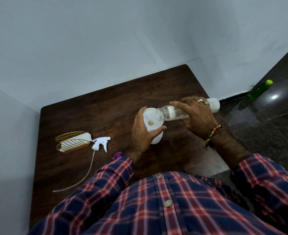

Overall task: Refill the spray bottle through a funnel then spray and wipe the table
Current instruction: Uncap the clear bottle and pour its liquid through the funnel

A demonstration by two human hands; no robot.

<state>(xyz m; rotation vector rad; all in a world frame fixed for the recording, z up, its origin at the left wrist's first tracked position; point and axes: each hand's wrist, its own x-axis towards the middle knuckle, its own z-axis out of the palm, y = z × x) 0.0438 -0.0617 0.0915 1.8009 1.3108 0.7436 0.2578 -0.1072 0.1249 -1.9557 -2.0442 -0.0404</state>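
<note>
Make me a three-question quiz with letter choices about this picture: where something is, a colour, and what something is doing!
1. Where is the white plastic trigger sprayer head?
A. on the dark wooden table
B. on the floor
C. in a hand

2. What colour is the bottle on the floor?
A. red
B. green
C. blue

3. How is the clear plastic refill bottle held?
A. upright
B. upside down
C. tipped sideways over the white funnel

Answers: A, it lies beside the gold wire holder; B, green with a yellow-green cap; C, the right hand tips it while the left hand steadies the funnel.
</note>
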